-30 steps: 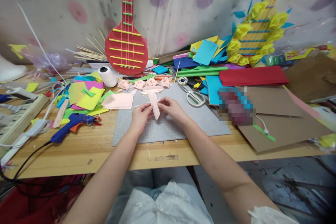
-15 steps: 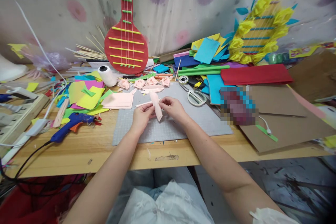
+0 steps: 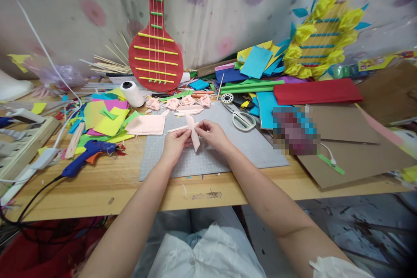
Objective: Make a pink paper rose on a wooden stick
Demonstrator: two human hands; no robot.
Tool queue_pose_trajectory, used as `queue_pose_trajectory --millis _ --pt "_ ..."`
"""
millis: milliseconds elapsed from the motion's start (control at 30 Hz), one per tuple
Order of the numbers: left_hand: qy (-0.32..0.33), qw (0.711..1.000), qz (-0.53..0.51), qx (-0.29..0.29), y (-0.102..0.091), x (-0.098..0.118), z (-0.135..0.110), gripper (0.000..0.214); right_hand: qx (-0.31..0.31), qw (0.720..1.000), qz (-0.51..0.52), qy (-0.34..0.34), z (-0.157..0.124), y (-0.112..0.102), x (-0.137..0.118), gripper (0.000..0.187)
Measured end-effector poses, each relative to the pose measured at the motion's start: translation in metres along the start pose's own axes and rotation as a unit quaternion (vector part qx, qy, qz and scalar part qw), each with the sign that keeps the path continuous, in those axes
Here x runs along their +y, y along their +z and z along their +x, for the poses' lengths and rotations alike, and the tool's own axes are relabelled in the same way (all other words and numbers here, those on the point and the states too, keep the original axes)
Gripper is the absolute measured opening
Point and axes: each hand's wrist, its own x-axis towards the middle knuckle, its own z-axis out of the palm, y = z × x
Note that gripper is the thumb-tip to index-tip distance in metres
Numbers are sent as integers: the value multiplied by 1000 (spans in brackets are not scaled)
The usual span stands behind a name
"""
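Observation:
A pale pink paper strip (image 3: 194,137) is held up over the grey cutting mat (image 3: 215,158). My left hand (image 3: 176,145) pinches it from the left, thumb on its face. From the right, the fingers of my right hand (image 3: 211,134) are closed on its edge. Behind the hands lies another pink strip (image 3: 177,130), partly hidden. Several pink paper flowers (image 3: 172,104) stand in a row at the mat's far edge, with folded pink strips (image 3: 189,110) in front of them. A pink sheet (image 3: 146,125) lies left of my hands.
To the left are a blue glue gun (image 3: 87,154), coloured scraps (image 3: 107,119) and a thread spool (image 3: 132,94). Scissors (image 3: 243,121) lie right of the mat, beside brown cardboard (image 3: 345,156). A red paper lute (image 3: 156,58) and a yellow one (image 3: 321,39) lean at the back.
The held pink strip has turned slightly between my fingers. Both hands stay in nearly the same place, and the other things have not moved.

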Motion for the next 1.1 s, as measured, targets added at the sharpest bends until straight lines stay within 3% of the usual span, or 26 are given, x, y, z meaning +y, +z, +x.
queue_pose_trajectory --millis 267,367,467,567,767,933,1100 --pt "-6 1000 11 5 0 3 -1 39 -7 1000 23 15 1 0 0 18" --pt "4 999 29 15 0 2 -2 35 -4 997 45 56 1 -2 -3 26" --pt "16 997 81 8 0 0 -3 31 -44 991 84 98 0 -4 -6 31" --pt "29 993 109 -12 0 -1 -2 29 -72 983 132 106 0 -4 -7 31" --pt "0 988 100 -119 -3 2 1 34 -20 974 190 121 3 -4 -5 28" --pt "42 980 142 -131 -2 4 -1 29 -18 966 224 132 3 -6 -7 29" --pt "18 974 162 -156 -3 4 -1 32 -19 963 238 127 4 -7 -5 30"
